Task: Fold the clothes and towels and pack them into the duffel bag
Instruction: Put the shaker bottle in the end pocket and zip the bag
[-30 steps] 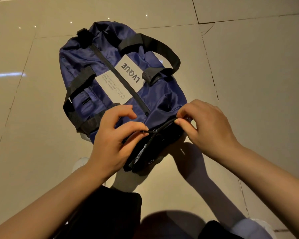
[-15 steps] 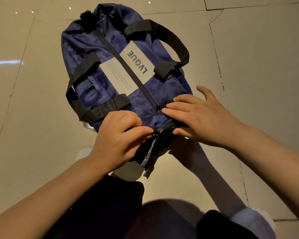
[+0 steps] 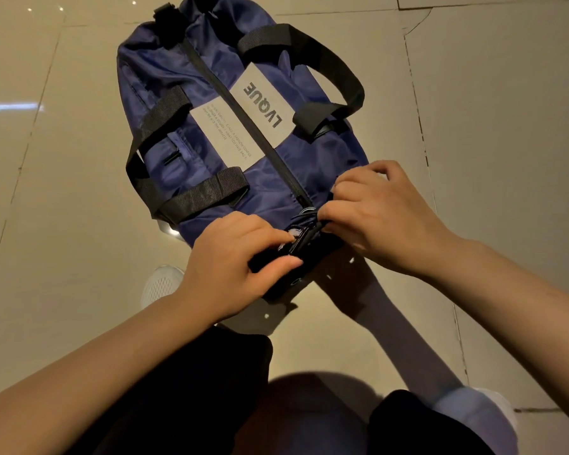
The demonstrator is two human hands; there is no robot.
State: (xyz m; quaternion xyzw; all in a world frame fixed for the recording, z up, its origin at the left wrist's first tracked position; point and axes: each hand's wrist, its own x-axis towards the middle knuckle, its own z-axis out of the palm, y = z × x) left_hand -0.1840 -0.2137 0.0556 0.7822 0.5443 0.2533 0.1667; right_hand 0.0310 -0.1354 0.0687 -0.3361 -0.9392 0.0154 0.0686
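While both hands work at the near end of the duffel bag (image 3: 211,165), the left hand (image 3: 234,270) has its fingers curled and pinches the black end panel (image 3: 276,277) between thumb and fingertips, just beside the zipper's end. The right hand (image 3: 381,215) is curled over the same end from the other side, its fingertips pressed together on the fabric at the zipper pull (image 3: 306,211); the exact part gripped is hidden by the fingers.

The zipper (image 3: 243,116) runs closed along the top of the bag, from the hands to the far end. A pale grey label (image 3: 240,116) straddles it. The part right of the zipper reads "LVQUE" in dark capitals, upside down from the wearer's side. The part left of the zipper carries several lines of small print, too fine to read.

Compared with half a second ago, the right hand has changed from lying flat with straight fingers on the blue fabric to a curled grip at the zipper end. The left hand has stayed pinched at that end. The bag fills more of the view and sits more upright in it.

The bag lies on the tiled floor (image 3: 490,159). Its long axis runs from the person outward, leaning slightly left at the far end. One black webbing handle (image 3: 326,60) arches on the right side; the other handle (image 3: 151,159) lies flat on the left side. A white shoe (image 3: 161,284) shows by the left wrist.
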